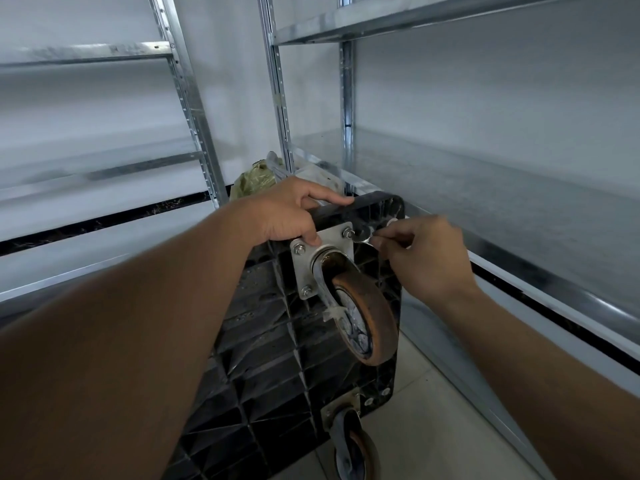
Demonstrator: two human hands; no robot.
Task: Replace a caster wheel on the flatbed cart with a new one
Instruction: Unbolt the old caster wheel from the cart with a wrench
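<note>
The black plastic flatbed cart (277, 344) stands on its edge with its ribbed underside toward me. A worn brown caster wheel (367, 320) hangs from a silver mounting plate (332, 242) bolted at the cart's upper corner. My left hand (291, 213) grips the cart's top edge, its thumb resting on the plate's upper left corner. My right hand (426, 258) pinches a shiny metal wrench (363, 236) whose head sits at the plate's upper right bolt (347, 233). A second caster (356, 441) is at the cart's lower corner.
Galvanised metal shelving surrounds the cart: uprights (277, 81) behind it, a long low shelf (519, 216) to the right and shelves (86, 178) to the left. A greenish plastic bag (254, 180) lies behind the cart's top. Pale floor tiles (433, 410) show lower right.
</note>
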